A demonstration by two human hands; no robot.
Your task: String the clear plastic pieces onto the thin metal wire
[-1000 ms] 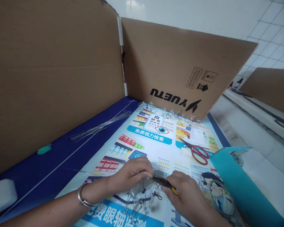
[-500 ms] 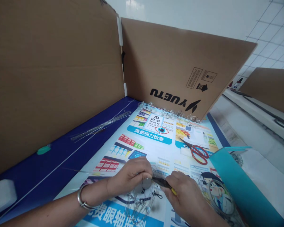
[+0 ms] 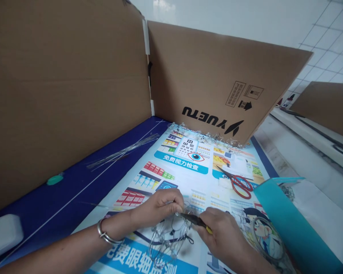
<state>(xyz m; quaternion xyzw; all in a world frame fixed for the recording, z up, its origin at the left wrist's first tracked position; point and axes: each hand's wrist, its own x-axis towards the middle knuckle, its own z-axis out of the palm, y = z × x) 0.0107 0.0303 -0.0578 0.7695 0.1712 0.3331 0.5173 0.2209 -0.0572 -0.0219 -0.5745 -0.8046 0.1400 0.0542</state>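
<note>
My left hand (image 3: 157,207), a metal bangle on its wrist, pinches the top of a tangle of thin wire loops and clear beads (image 3: 168,238) just above the printed poster (image 3: 185,163) on the table. My right hand (image 3: 225,236) is closed round small pliers with a yellow handle (image 3: 194,220). The dark tips of the pliers meet the wire right at my left fingertips. The wire piece hangs down below both hands.
Red-handled scissors (image 3: 238,182) lie on the poster to the right. A teal plastic sheet (image 3: 288,224) slants at the right. Straight wire lengths (image 3: 122,152) and a green cap (image 3: 55,179) lie on the blue cloth, left. Cardboard panels (image 3: 217,76) wall the back and left.
The wire piece has turned and dropped lower under my hands. The pliers' tips have shifted slightly left toward my left fingertips. Both hands stay in place.
</note>
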